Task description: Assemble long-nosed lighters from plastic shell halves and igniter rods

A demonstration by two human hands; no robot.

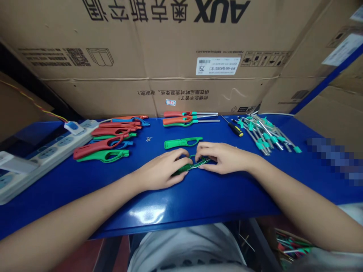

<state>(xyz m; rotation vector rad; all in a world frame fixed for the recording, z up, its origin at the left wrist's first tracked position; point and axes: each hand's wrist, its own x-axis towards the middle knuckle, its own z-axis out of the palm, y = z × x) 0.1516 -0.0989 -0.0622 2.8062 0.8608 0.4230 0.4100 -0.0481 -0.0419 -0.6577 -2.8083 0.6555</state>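
Both hands meet low over the middle of the blue table. My left hand (164,169) is closed on a green lighter casing half (183,169), with thin wires showing along it. My right hand (219,156) has its fingers bent and pinched at the other end of this casing; the small part between those fingertips is mostly hidden. Just beyond the hands lies another green casing half (176,144), flat on the table. Farther back rest an orange-and-green lighter (177,121) and a red lighter (176,114), both with metal tubes.
Red, blue and green casings (99,149) are piled at left beside a white power strip (47,151). Tiny metal pieces (148,139) lie near them. A screwdriver (234,127) and metal tubes with teal pieces (265,134) lie at right. A cardboard wall (127,92) closes the back.
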